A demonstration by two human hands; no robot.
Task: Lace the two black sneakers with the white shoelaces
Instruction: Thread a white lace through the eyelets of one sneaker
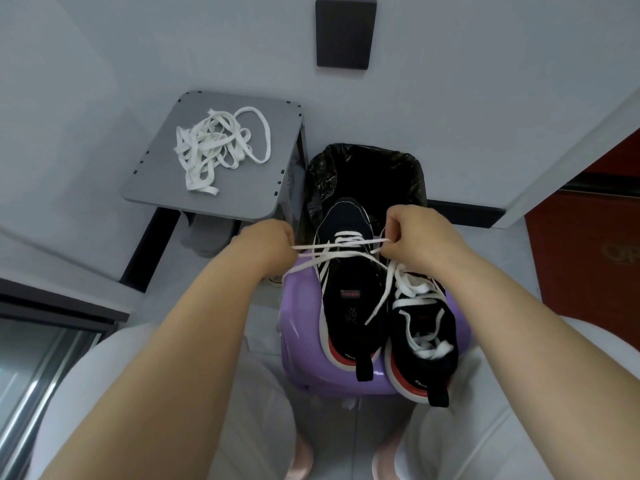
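Observation:
Two black sneakers stand side by side on a purple stool (301, 306) in front of me. The left sneaker (349, 282) has a white shoelace (346, 242) through its front eyelets only. My left hand (266, 242) grips one end of that lace and my right hand (415, 237) pinches the other end, with the lace stretched across the shoe between them. The right sneaker (422, 337) carries a white lace through several eyelets, with loose ends lying inside it.
A pile of spare white laces (214, 147) lies on a small grey table (166, 188) at the back left. A bin with a black bag (363, 174) stands right behind the stool. My knees flank the stool.

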